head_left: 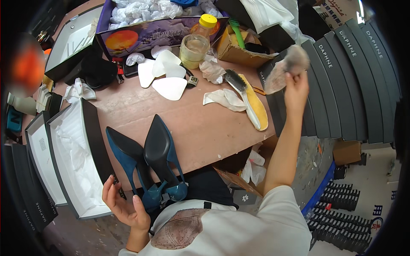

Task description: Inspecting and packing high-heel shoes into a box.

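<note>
A pair of blue high-heeled shoes (pixel 165 173) lies near the table's front edge, dark soles up and toes pointing away from me. Close to their heels, at the lower left, my left hand (pixel 128 207) is open, palm up and fingers apart, holding nothing. My right hand (pixel 296 91) is closed on a beige cloth (pixel 279 77) with a dark stain, raised at the right in front of the stacked boxes. The cloth's upper part is blurred by motion.
An open shoe box (pixel 92 149) with white tissue stands left. Dark shoe boxes (pixel 341 85) are stacked right. Toward the back are white pads (pixel 169 88), a liquid-filled jar (pixel 194 49), a purple box (pixel 145 38) and a brush (pixel 236 81) beside a yellow pad (pixel 258 111).
</note>
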### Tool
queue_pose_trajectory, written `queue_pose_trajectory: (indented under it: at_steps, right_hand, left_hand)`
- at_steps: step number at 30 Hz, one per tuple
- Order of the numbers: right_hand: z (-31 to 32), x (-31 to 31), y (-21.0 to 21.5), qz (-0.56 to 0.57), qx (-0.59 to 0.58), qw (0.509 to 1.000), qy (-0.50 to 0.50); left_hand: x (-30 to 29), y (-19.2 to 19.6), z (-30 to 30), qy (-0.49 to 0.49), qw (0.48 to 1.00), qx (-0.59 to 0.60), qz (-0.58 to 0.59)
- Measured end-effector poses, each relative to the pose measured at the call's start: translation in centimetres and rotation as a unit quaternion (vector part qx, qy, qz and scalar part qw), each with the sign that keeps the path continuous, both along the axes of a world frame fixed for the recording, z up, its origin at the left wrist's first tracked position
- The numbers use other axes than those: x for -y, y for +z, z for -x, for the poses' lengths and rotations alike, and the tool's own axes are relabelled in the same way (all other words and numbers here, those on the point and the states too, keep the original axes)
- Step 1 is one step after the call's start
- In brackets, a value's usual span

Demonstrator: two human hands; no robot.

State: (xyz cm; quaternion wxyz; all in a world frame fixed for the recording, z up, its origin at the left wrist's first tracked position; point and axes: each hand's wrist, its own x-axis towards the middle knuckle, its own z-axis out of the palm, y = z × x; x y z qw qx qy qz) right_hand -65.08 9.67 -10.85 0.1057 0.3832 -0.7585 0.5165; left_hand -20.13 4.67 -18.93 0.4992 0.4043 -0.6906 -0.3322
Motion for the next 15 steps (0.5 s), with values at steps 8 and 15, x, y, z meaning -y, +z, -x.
queue_pose_trajectory:
  at_steps: [8,15]
  right_hand:
    - [-19.3,2.0,-0.1,0.309,0.439,0.787,0.303]
    - [-14.3,-0.1,-6.0,0.135,0.526,0.468,0.697]
  left_hand:
    - [1.7,4.9,5.8,-0.320,0.760,-0.380,-0.420]
    - [4.1,5.3,3.8,-0.286,0.822,-0.298,-0.393]
